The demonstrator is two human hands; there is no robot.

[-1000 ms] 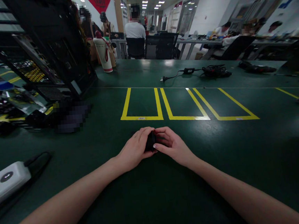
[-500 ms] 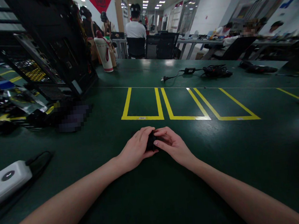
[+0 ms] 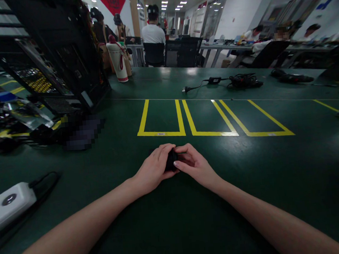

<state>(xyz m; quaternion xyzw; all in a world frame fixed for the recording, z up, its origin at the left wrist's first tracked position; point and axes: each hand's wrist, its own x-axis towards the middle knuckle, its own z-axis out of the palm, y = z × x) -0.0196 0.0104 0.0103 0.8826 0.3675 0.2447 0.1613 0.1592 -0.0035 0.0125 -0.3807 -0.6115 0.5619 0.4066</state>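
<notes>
A small black object (image 3: 170,161) is between my hands, just above or on the green table (image 3: 177,221). Its kind cannot be made out, since my fingers cover most of it. My left hand (image 3: 154,167) wraps round it from the left, thumb below and fingers over the top. From the right, my right hand (image 3: 195,163) pinches its near side, with thumb and fingertips against the black edge and the fingers curled.
Yellow tape outlines (image 3: 162,134) mark the table beyond my hands. A black cable with a plug (image 3: 214,80) lies farther back. At left stand an open computer case (image 3: 71,60), a paper cup (image 3: 118,62), a water bottle (image 3: 22,110) and a white power strip (image 3: 11,204). People sit at tables behind.
My right thumb and fingers have shifted very slightly on the black object. My left hand keeps its hold, and the things on the table stay put.
</notes>
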